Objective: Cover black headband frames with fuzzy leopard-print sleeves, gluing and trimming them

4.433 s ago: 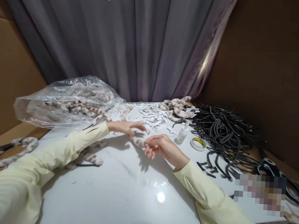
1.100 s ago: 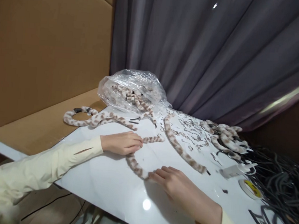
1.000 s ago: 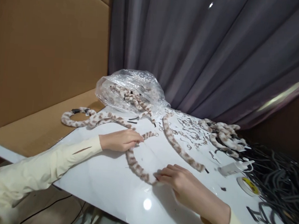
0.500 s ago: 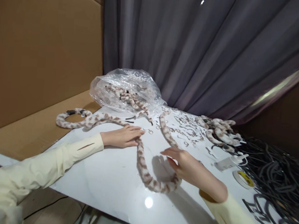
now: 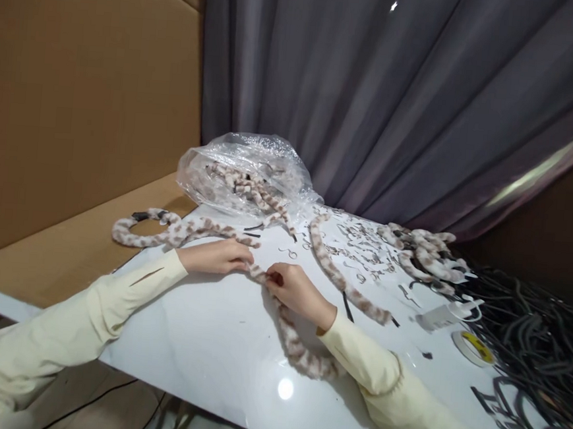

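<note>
A fluffy white tube with brown spots [image 5: 300, 354] curves across the white table in front of me. My left hand [image 5: 218, 257] pinches its upper end. Just right of it, my right hand [image 5: 300, 293] grips the same tube between thumb and fingers, with a short stretch of fur showing between the hands. The tube's lower bend runs under my right forearm, which hides its other end. To the right of my right hand lies a second spotted fluffy tube [image 5: 327, 264] with black cord tips. A looped spotted fluffy piece [image 5: 180, 232] lies behind my left hand.
A clear plastic bag [image 5: 252, 146] of spotted tubes sits at the back. Scattered dark scraps [image 5: 363, 244], a heap of fluffy tubes [image 5: 427, 252], a white bottle [image 5: 440, 316], a tape roll [image 5: 474, 348] and black cords [image 5: 530, 333] are on the right. Cardboard [image 5: 88, 93] stands at left.
My right hand has moved left and away from me, beside my left hand, and now grips the tube. My left hand's fingers have closed. The second tube now lies separately at right.
</note>
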The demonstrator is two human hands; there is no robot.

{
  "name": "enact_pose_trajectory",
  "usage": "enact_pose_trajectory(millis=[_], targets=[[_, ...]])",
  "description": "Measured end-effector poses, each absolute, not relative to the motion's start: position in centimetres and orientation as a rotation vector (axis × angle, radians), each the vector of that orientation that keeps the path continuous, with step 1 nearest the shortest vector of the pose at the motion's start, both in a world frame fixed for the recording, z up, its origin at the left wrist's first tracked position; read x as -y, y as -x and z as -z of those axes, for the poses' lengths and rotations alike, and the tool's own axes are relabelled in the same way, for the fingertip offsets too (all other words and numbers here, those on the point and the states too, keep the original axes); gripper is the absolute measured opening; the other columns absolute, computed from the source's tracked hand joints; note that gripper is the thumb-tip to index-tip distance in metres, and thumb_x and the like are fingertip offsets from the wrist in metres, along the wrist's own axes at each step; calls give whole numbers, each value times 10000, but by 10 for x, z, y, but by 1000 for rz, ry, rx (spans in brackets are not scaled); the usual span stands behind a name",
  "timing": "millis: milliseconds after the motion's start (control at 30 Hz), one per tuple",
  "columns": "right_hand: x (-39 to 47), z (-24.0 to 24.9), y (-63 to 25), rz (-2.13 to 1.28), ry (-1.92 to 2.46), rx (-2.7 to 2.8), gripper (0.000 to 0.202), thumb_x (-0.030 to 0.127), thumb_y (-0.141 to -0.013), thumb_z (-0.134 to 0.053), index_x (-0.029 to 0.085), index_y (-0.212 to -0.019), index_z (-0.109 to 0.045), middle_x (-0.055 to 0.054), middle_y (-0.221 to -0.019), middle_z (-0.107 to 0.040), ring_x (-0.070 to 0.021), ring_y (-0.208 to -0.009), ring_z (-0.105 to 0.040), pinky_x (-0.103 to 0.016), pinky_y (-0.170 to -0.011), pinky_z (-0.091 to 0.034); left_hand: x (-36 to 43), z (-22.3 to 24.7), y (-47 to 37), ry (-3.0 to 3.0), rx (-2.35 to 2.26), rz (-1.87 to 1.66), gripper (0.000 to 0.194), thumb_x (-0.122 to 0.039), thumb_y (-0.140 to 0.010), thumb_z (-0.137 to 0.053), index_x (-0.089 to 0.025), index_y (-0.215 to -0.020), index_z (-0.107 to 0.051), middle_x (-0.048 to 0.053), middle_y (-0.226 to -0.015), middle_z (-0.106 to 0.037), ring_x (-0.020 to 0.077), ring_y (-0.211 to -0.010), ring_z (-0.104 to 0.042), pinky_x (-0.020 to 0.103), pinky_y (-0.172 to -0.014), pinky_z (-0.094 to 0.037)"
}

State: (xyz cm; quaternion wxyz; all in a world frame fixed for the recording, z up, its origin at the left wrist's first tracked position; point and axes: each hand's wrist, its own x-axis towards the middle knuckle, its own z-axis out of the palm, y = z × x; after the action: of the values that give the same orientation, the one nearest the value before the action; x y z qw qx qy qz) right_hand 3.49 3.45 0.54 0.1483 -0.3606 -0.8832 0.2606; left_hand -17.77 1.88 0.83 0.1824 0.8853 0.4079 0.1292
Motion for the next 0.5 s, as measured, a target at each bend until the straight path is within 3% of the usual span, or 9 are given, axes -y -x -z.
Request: enact_pose_trajectory(millis=[133,200,300,400,500], targets=[[-35,-4,-37,-855,1022,2404,95,113,-772,-535,137,-724,-613,-8,-629,-625,-105,-564,-542,-200,-568,-393,-19,-3,168,-2145,-1302,-730,151,-287,-846,-497,-167,-920,-551,54,-859,-614,183,-792,-567,280,-711,-410],[-43,-3,-33,-887,1059,2295,97,168,-803,-526,130,-754,-601,-20,-654,-632,-109,-569,-560,-202,-555,-417,-17,-2,159,-1736,-1334,-957,275,-353,-820,-536,-167,-1015,-482,60,-881,-607,185,-801,-586,298,-708,-448],[-62,-5,-22,-935,1111,2154,159,241,-850,-475,112,-867,-565,-50,-722,-637,-119,-575,-585,-211,-516,-456,-7,-2,143,-1359,-1300,-944,419,-454,-819,-523,-144,-1079,-415,108,-934,-601,211,-842,-610,351,-728,-487],[-79,-12,-15,-998,1115,2130,168,218,-855,-462,104,-952,-539,-67,-783,-639,-122,-613,-613,-212,-513,-484,10,-5,128,-1655,-1586,-1108,437,-405,-793,-577,-154,-1112,-416,142,-1119,-521,245,-985,-551,402,-824,-463],[-83,-22,-29,-1032,1098,2220,136,191,-827,-501,111,-907,-576,-70,-805,-645,-128,-632,-614,-220,-521,-483,24,-5,120,-2288,-1473,-1077,301,-254,-883,-434,-160,-1169,-423,142,-1188,-483,253,-1136,-446,420,-955,-376]])
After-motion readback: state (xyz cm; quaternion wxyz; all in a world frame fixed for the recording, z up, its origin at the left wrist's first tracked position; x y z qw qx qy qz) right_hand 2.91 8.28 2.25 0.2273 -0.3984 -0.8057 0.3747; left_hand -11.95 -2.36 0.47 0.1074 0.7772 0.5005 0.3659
